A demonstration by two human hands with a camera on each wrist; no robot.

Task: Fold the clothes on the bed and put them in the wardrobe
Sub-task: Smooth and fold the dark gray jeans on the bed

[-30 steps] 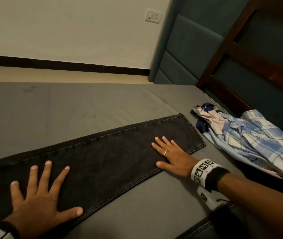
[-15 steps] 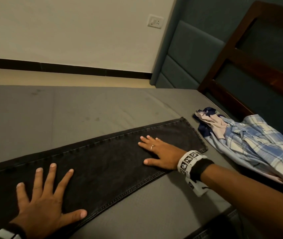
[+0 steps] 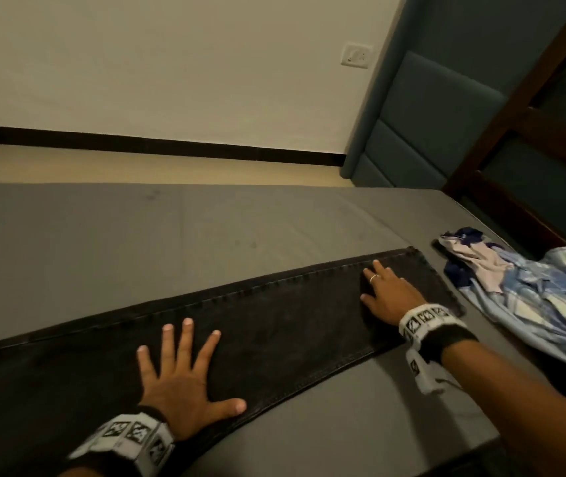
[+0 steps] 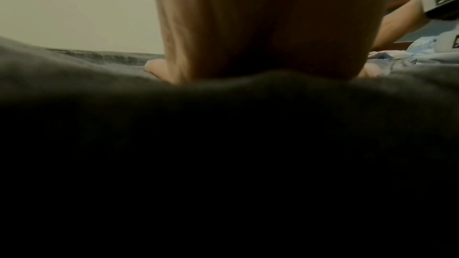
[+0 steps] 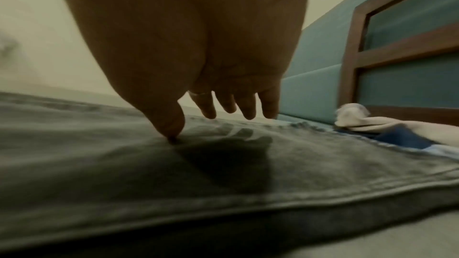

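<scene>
Dark grey jeans (image 3: 274,325) lie flat and stretched across the grey bed (image 3: 137,242), legs together, hem toward the right. My left hand (image 3: 185,376) presses flat on the middle of the legs with fingers spread. Near the hem, my right hand (image 3: 388,290) is over the jeans with straight fingers; in the right wrist view the thumb tip touches the denim (image 5: 323,164) and the fingers (image 5: 246,109) hover just above it. The left wrist view is mostly dark, showing the left hand (image 4: 268,26) down on the fabric (image 4: 74,77).
A crumpled blue plaid shirt (image 3: 543,297) with a pale and navy garment (image 3: 474,256) lies at the bed's right side by the hem. Behind it stand a wooden headboard frame (image 3: 515,125) and teal padded panels (image 3: 422,125). Floor and wall lie beyond the bed's far edge.
My left hand slid to the right along the jeans. My right hand lifted its fingers slightly and sits near the hem; the camera view shifted.
</scene>
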